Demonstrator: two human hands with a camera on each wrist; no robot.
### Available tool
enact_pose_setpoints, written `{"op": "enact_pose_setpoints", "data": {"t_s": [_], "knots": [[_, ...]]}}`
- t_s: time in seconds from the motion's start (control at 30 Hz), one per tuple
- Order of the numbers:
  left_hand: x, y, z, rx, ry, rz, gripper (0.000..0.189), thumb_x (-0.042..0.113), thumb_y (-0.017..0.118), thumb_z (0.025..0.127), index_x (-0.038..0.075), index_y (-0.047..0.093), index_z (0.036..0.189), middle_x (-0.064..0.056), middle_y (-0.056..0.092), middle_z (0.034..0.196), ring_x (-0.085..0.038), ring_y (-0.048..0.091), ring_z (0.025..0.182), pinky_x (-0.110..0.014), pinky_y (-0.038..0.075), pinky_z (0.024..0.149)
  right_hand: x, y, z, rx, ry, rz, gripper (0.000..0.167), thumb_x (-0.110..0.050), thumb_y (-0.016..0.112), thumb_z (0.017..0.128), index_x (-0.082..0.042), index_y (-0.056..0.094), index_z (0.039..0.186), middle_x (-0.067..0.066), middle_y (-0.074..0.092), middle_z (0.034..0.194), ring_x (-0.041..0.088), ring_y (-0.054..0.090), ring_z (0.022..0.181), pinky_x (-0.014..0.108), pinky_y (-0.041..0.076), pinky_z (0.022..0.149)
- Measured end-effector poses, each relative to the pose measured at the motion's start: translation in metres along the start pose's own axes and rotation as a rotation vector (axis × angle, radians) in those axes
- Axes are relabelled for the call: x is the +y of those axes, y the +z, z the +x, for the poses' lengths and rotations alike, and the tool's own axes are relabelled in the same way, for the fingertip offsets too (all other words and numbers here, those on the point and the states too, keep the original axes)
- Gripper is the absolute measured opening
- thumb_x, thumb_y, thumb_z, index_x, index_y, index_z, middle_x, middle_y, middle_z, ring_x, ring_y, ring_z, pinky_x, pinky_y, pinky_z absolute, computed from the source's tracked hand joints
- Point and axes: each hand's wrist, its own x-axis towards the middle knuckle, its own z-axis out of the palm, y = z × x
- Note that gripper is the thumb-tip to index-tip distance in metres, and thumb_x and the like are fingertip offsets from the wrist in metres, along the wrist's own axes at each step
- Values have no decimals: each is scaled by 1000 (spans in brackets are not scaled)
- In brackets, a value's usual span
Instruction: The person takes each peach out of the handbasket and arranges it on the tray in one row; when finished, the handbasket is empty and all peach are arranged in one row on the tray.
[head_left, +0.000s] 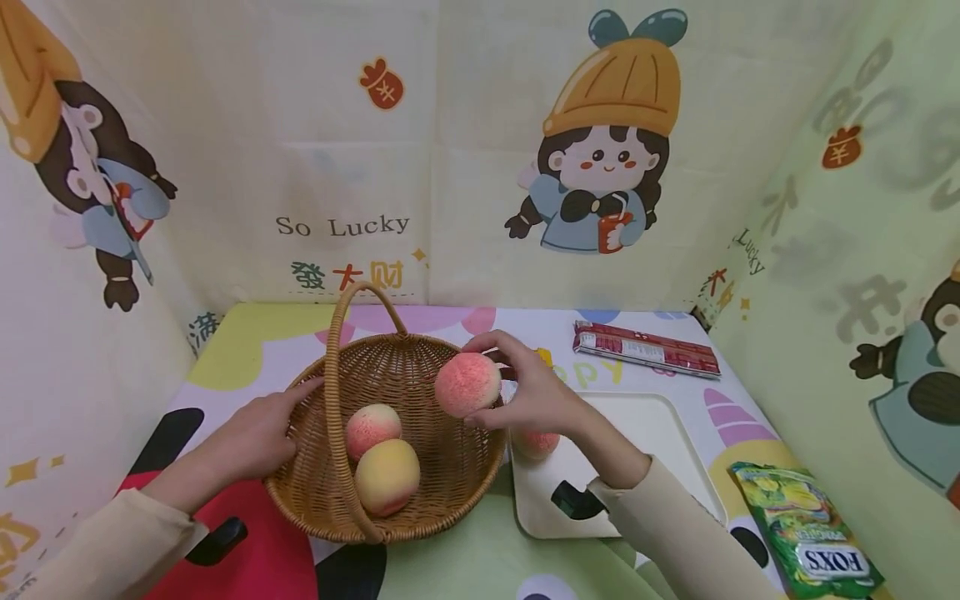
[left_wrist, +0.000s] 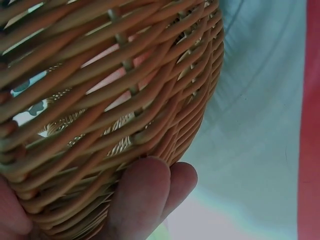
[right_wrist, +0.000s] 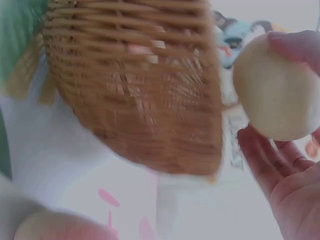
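My right hand (head_left: 534, 392) holds a pink peach (head_left: 467, 385) between thumb and fingers, over the right side of a brown wicker basket (head_left: 457, 500). The right wrist view shows the pale side of this peach (right_wrist: 275, 90), beside the woven wall. Inside the basket lie a pink-and-cream peach (head_left: 372, 429) and a yellow peach (head_left: 387, 477), close together. My left hand (head_left: 258, 437) grips the basket's left rim; its fingers (left_wrist: 140, 195) lie against the weave in the left wrist view. Another pink peach (head_left: 537, 442) sits on the white tray (head_left: 637, 408), partly hidden behind my right hand.
The basket's tall arched handle (head_left: 335, 417) crosses over its left half. A red packet (head_left: 647, 348) lies at the back right of the table, and a green Foxs candy bag (head_left: 806, 529) at the front right. Printed cloth walls (head_left: 465, 167) stand around the table.
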Motion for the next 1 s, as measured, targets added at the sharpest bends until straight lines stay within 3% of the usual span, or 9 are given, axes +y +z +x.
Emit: {"op": "enact_pose_setpoints", "data": {"t_s": [0.13,0.27,0.53,0.73,1.0], "knots": [[-1,0,1,-4,3,7,80,-11,62,72,-8,40,149,-38,57,125,-43,60,100,-42,51,66,6,-28,-17,59,-24,65,72,-9,86,71,-12,55,135,5,58,130,29,60,112,49,50,94],[-1,0,3,-12,3,10,80,-10,63,72,-8,40,149,-37,57,123,-40,60,96,-41,51,65,12,-56,-36,109,-13,34,72,-6,83,73,-9,54,139,8,57,132,28,61,112,42,52,93],[-1,-2,3,-12,-7,19,79,-9,63,73,-6,41,149,-37,57,123,-39,59,95,-42,50,66,42,-94,-68,170,148,-55,65,-7,80,80,-5,52,139,14,55,133,31,62,110,36,55,84],[1,-2,3,-19,-22,7,79,-9,63,74,-7,40,149,-37,56,124,-39,59,96,-41,51,64,86,-101,-94,53,302,-127,61,-18,82,81,-6,57,134,13,60,127,30,64,101,41,55,81],[1,-3,3,-24,-33,0,79,-9,63,74,-6,40,150,-37,56,126,-39,59,97,-41,51,65,119,-107,-115,-118,361,-139,62,-21,82,80,-4,61,135,10,66,122,24,63,100,37,55,82]]}}
